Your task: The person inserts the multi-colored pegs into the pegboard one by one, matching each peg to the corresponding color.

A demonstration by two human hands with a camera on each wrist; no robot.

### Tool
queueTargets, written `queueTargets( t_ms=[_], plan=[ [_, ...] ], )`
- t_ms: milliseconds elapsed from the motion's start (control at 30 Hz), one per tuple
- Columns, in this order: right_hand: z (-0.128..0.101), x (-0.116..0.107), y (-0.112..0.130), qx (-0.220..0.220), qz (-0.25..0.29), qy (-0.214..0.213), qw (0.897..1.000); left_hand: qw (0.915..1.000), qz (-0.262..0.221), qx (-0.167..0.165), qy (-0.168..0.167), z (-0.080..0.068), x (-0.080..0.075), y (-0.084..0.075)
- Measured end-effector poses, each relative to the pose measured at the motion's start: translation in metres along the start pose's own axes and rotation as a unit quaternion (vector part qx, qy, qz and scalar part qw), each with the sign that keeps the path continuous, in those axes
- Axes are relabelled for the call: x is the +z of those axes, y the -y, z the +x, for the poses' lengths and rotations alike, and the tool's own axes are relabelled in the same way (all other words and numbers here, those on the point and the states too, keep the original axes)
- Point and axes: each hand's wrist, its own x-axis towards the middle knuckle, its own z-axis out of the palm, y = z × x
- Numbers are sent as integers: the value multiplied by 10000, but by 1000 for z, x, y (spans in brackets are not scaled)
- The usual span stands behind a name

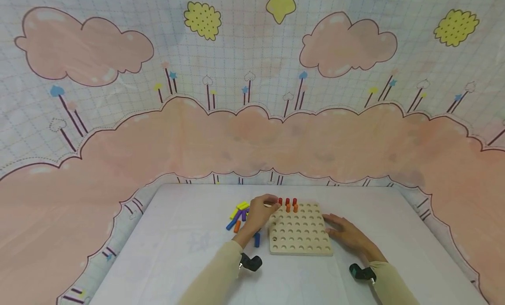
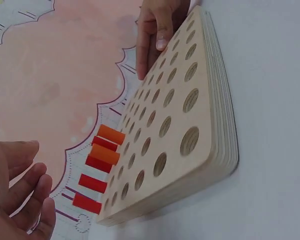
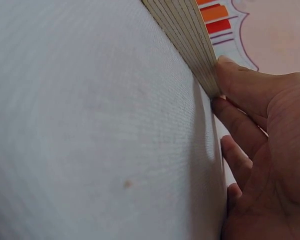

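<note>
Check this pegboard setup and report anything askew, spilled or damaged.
Nothing stands out. The wooden pegboard lies flat and looks undamaged, with red and orange pegs upright along its far rows. Spare pegs lie loose beside the left hand; the right hand rests against the board's edge.

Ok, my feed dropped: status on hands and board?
Left hand open by red pegs. Right hand open, steadying square wooden pegboard. Nothing blocking holes.

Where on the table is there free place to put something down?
Bare cloth lies in front of the pegboard, between the forearms, and far right of the right hand. It is crowded left of the board, where loose pegs lie by the left hand.
</note>
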Motion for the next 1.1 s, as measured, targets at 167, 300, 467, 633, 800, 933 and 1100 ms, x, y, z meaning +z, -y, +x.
queueTargets(
  t_ms=[167,300,467,633,800,933,1100],
  plan=[
    [0,0,2,53,-29,30,10000,9999,116,75,-99,-8,-17,-4],
    [1,0,2,81,-64,51,9999,9997,212,-15,-80,-14,-28,-6],
    [3,-1,0,76,-84,40,9999,9991,422,-75,-46,-23,-38,-5],
    [4,-1,-1,71,-129,56,9999,9984,553,-3,-64,-31,-46,-1],
    [5,-1,-2,166,-66,46,9998,9979,640,-82,0,-38,-54,8],
    [5,0,-2,148,-43,44,9999,9970,723,-281,30,-42,-58,16],
    [4,0,-3,138,-29,50,9999,9949,702,-703,166,-47,-61,24]
  ],
)
